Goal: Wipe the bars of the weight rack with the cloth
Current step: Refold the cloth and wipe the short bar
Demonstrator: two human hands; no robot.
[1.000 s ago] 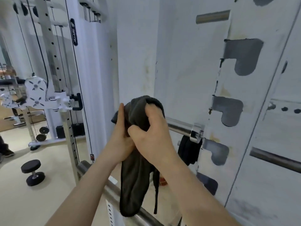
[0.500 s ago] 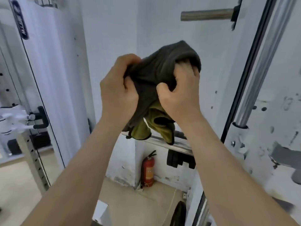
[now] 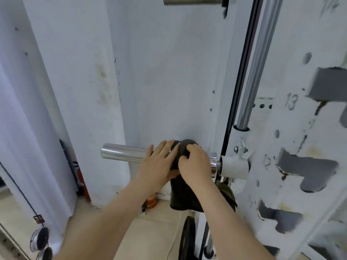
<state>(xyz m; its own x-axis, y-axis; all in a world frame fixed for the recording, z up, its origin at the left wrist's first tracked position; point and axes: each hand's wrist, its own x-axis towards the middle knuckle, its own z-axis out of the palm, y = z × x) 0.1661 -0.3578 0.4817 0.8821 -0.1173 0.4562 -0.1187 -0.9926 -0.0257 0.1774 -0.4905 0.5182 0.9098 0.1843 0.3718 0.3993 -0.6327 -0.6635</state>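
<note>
Soft dark cloth over shiny cylindrical bar

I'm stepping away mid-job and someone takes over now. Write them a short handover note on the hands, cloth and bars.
Left hand: fingers straight, resting on the cloth's left edge and the bar.
Right hand: fingers curled, gripping the cloth on top of the bar.
Cloth: draped over the horizontal chrome bar near the rack upright, its tail hanging below.
Done: cloth placed at the bar's inner end; how much is already wiped cannot be told.
Left: wipe out to the bar's free end, then the other bars, such as the top stub.
</note>
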